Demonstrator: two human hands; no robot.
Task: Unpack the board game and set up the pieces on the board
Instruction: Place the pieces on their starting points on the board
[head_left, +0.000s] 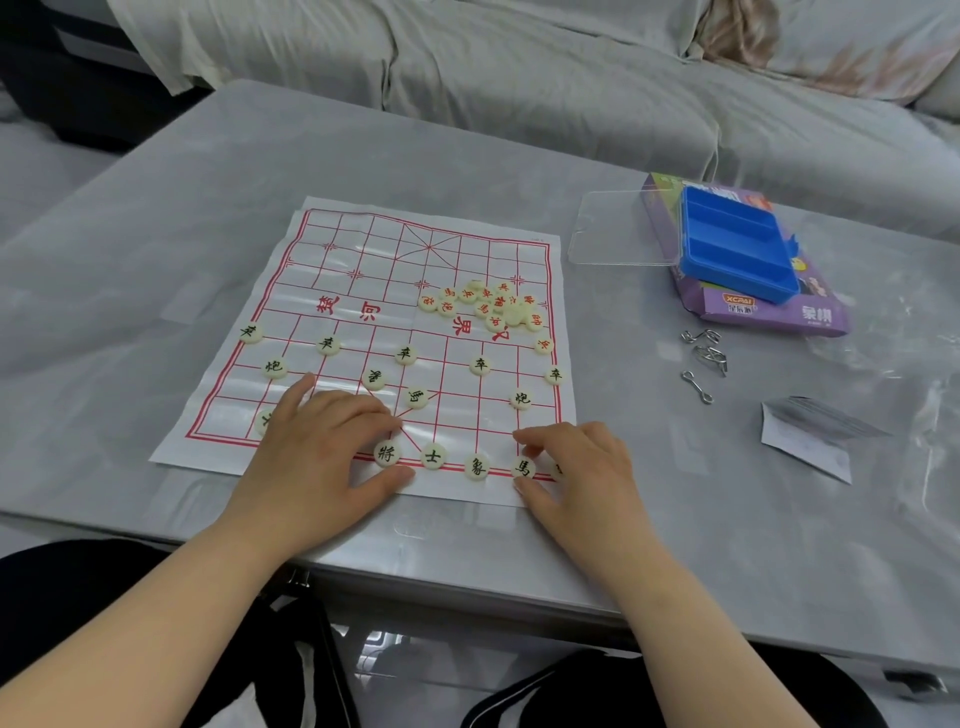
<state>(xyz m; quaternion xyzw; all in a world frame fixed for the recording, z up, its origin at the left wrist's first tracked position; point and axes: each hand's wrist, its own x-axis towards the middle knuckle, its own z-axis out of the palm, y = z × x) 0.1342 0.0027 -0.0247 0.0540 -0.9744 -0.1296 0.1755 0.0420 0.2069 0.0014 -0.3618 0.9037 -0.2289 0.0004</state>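
Black horse piece (523, 467): a small disc, judged light, hard and prone to skid on the thin sheet board (363, 249). Take it by the rim. It sits on the near line, in a narrow thumb-and-forefinger pinch of the right hand (582, 467). Left of this grip, the left hand (322, 447) rests slack on the board. Beyond the grip lies the unsorted red pile (493, 304).

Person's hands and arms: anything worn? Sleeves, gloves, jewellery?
Nothing worn that shows. The left hand and right hand have no gloves, rings or markings. The left arm and right arm are uncovered to the frame edge: no sleeves, watch or bracelet in view.
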